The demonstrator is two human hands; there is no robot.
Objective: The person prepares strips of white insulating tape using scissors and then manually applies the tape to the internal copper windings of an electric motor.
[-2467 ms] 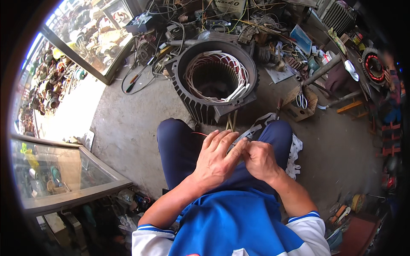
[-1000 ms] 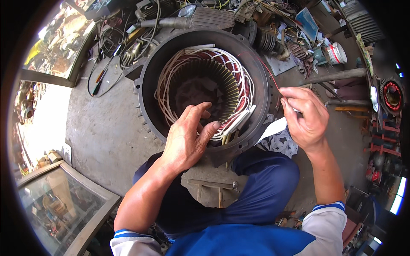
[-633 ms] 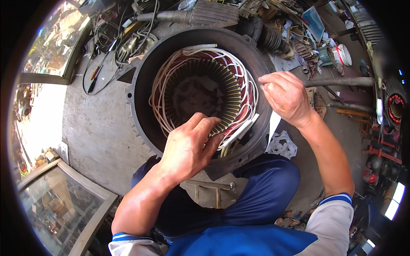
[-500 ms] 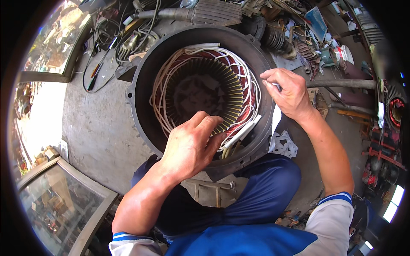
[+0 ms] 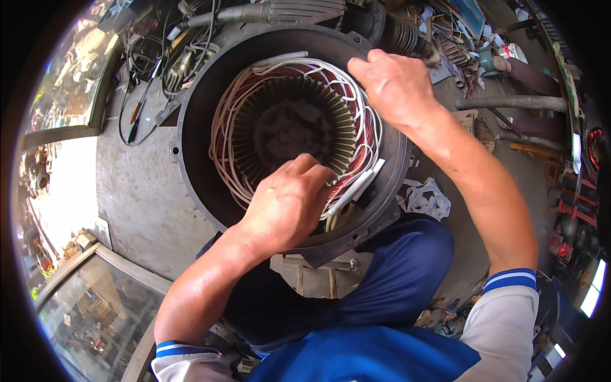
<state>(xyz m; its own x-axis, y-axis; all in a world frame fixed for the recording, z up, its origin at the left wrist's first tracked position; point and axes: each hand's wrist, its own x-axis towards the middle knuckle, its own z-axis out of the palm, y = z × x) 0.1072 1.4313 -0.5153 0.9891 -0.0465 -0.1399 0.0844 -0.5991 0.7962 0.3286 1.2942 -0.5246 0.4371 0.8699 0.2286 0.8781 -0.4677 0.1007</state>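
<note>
A motor stator (image 5: 352,127) sits inside a dark round metal housing (image 5: 194,111) in front of me. White-sleeved lead wires (image 5: 219,130) circle its red windings, and yellow slot strips line the bore. My left hand (image 5: 286,200) is closed at the near edge of the bore, thumb and fingers together beside the windings; what they pinch is hidden. Above the right side of the housing, my right hand (image 5: 398,89) is closed with its fingertips curled under, and what it holds cannot be seen. Two thick white sleeves (image 5: 356,189) lie on the near right of the windings.
Crumpled white strips (image 5: 425,198) lie on the floor right of the housing. A cable with a thin tool (image 5: 135,121) is at the left, near a glass-paned frame (image 5: 98,305). Metal parts and scrap (image 5: 445,60) crowd the far side, with a pipe (image 5: 509,104) at the right.
My right hand has moved up and left, from beside the housing to over its far right rim; the white strip hanging under it no longer shows. My left hand stays near the bore's edge.
</note>
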